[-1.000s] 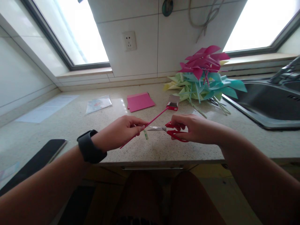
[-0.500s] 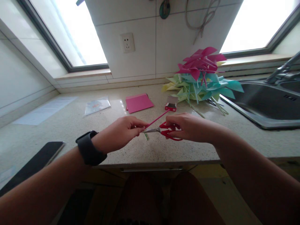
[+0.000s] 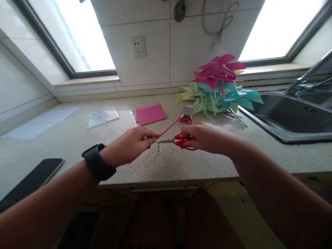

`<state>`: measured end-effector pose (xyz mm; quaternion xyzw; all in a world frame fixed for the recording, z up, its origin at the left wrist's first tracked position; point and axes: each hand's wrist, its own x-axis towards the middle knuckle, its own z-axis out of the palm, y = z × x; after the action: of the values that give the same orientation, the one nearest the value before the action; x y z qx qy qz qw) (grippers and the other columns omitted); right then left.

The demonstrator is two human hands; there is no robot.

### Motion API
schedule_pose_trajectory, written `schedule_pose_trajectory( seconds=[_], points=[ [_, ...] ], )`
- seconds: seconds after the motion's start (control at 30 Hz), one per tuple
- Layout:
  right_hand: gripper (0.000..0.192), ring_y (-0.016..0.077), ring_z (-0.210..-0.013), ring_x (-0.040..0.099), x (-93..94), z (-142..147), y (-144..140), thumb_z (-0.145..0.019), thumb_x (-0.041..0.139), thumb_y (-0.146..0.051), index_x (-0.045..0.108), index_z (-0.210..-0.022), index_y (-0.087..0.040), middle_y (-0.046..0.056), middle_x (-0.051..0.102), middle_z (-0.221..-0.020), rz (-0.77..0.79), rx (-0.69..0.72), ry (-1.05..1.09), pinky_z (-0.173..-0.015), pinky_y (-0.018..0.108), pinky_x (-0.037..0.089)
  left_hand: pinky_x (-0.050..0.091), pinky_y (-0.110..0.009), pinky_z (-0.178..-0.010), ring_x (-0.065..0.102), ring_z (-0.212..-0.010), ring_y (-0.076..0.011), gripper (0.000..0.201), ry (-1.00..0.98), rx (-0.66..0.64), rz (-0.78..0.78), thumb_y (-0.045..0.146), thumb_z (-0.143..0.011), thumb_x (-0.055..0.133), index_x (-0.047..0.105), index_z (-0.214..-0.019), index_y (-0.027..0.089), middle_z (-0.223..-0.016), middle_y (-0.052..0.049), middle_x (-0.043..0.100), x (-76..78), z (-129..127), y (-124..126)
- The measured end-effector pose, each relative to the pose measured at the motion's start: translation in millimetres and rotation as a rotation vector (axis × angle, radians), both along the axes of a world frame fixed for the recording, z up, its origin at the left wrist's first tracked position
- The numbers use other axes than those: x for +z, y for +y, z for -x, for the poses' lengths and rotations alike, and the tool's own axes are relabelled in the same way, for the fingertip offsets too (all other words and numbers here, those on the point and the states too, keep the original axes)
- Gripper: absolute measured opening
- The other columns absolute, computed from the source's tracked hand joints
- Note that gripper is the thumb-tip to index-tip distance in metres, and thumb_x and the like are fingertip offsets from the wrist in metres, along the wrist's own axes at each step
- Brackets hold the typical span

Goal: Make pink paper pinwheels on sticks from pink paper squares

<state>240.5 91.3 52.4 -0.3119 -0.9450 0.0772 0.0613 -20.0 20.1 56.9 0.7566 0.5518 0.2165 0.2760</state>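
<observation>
Fingers (image 3: 149, 137) of left hand (image 3: 129, 145) pinching pink straw (image 3: 167, 128), scissors (image 3: 178, 141) alongside.

Speckled stone, thin paper, shiny plastic and steel.

Bench (image 3: 77, 138) of speckled, polished stone with a soft sheen; scissors (image 3: 178, 141) with glossy red plastic handles and bare metal blades; pink stick (image 3: 167, 129) thin and smooth; matt paper pinwheels (image 3: 220, 86) far right beside a brushed-metal sink (image 3: 285, 114); flat pink paper (image 3: 150, 113); glossy black phone (image 3: 31, 180) near left; matt black wristband (image 3: 98, 162); glazed wall tiles (image 3: 155, 41).
</observation>
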Motion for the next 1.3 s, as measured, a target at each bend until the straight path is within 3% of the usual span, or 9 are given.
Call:
schedule_pose_trajectory(
  seconds=[0.13, 0.4, 0.63, 0.73, 0.83, 0.93, 1.13, 1.3],
  points=[
    [0.022, 0.0139, -0.058, 0.047, -6.8, -4, 4, -0.092, 0.060, -0.041, 0.057, -0.084, -0.021, 0.002, 0.061, -0.070, 0.005, -0.054, 0.013, -0.054, 0.028, 0.026, 0.044, -0.028, -0.064, 0.061, -0.070, -0.0178, 0.035, -0.189, 0.074, 0.107, 0.039, -0.093, 0.062, 0.074, -0.117, 0.018, -0.074, -0.003, 0.067, -11.0, 6, 3],
    [0.026, 0.0142, -0.059, 0.050, -26.6, -9, 15, -0.090, 0.058, -0.047, 0.051, -0.088, -0.022, 0.002, 0.064, -0.076, -0.038, -0.196, 0.145, -0.055, 0.028, 0.029, 0.052, -0.030, -0.075, 0.064, -0.074, -0.0129, 0.026, -0.778, 0.260, 0.323, 0.028, -0.085, 0.073, 0.072, -0.107, 0.014, -0.088, -0.002, 0.067, -32.1, 6, -6],
    [0.022, 0.0180, -0.064, 0.056, -49.8, -10, 34, -0.088, 0.059, -0.044, 0.054, -0.088, -0.023, 0.003, 0.066, -0.075, -0.129, -0.441, 0.199, -0.056, 0.029, 0.033, 0.055, -0.026, -0.073, 0.068, -0.074, -0.0124, 0.024, -0.954, 0.304, 0.389, 0.025, -0.086, 0.073, 0.070, -0.107, 0.013, -0.088, -0.004, 0.070, -51.3, 5, -18],
    [0.029, 0.0210, -0.068, 0.061, -56.4, -16, 38, -0.086, 0.062, -0.046, 0.057, -0.100, -0.022, 0.006, 0.069, -0.081, -0.142, -0.544, 0.167, -0.056, 0.030, 0.034, 0.056, -0.025, -0.072, 0.069, -0.074, -0.0124, 0.024, -1.016, 0.306, 0.391, 0.027, -0.086, 0.074, 0.070, -0.106, 0.013, -0.088, -0.004, 0.070, -58.9, 5, -21],
    [0.032, 0.0227, -0.071, 0.063, -55.8, -18, 35, -0.086, 0.062, -0.044, 0.057, -0.106, -0.020, 0.008, 0.071, -0.086, -0.163, -0.568, 0.065, -0.055, 0.031, 0.033, 0.056, -0.024, -0.071, 0.069, -0.074, -0.0121, 0.022, -1.069, 0.297, 0.382, 0.026, -0.085, 0.075, 0.070, -0.103, 0.014, -0.087, -0.003, 0.070, -63.7, 5, -22],
    [0.017, 0.0249, -0.077, 0.065, -49.0, -16, 29, -0.088, 0.059, -0.039, 0.062, -0.091, -0.022, 0.010, 0.073, -0.091, -0.187, -0.538, -0.080, -0.056, 0.032, 0.031, 0.057, -0.024, -0.073, 0.070, -0.074, -0.0122, 0.021, -1.111, 0.285, 0.368, 0.025, -0.085, 0.076, 0.070, -0.103, 0.014, -0.087, -0.003, 0.070, -65.9, 5, -21],
    [0.018, 0.0266, -0.073, 0.065, -35.5, -8, 17, -0.089, 0.056, -0.037, 0.067, -0.089, -0.023, 0.011, 0.074, -0.089, -0.204, -0.526, -0.218, -0.054, 0.033, 0.025, 0.058, -0.023, -0.072, 0.071, -0.075, -0.0130, 0.021, -1.177, 0.239, 0.343, 0.025, -0.086, 0.076, 0.071, -0.104, 0.015, -0.086, -0.002, 0.071, -67.5, 4, -22],
    [0.020, 0.0263, -0.080, 0.065, -29.9, -7, 12, -0.091, 0.053, -0.033, 0.067, -0.081, -0.022, 0.011, 0.073, -0.089, -0.154, -0.459, -0.242, -0.057, 0.033, 0.030, 0.059, -0.023, -0.070, 0.071, -0.074, -0.0124, 0.019, -1.201, 0.208, 0.316, 0.025, -0.087, 0.075, 0.072, -0.104, 0.017, -0.086, -0.002, 0.072, -68.7, 2, -24]
  ],
)
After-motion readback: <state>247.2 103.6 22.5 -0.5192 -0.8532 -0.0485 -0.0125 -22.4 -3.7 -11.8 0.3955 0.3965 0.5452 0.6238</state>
